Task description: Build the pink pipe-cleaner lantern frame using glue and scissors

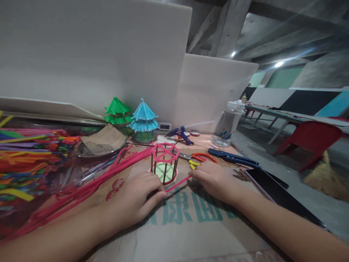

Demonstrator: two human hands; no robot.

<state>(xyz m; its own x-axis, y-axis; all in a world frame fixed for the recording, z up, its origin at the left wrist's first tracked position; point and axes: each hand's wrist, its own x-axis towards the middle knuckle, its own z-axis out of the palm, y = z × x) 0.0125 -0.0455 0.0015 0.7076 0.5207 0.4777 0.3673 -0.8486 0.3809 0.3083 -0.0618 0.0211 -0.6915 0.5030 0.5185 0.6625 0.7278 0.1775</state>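
A pink fuzzy stick, looking like a pipe cleaner [178, 184], stretches between my two hands just above the cardboard. My left hand [143, 193] pinches its left end between thumb and fingers. At the other end, the fingers of my right hand [214, 180] are closed on it. Just beyond them stands a small six-sided frame [167, 161] with a pink top ring, brown posts and a pale green base [171, 175]. Short yellow pieces [194, 164] and scissors with orange handles [207, 157] lie past my right fingertips.
Long pink sticks [109, 176] and multicoloured bundles [21, 163] fill the left. Behind stand blue [143, 116] and green [117, 111] roofed models, a blue glue gun [182, 134] and a bottle [227, 125]. Dark blue pliers [234, 157] and a phone [286, 198] lie right.
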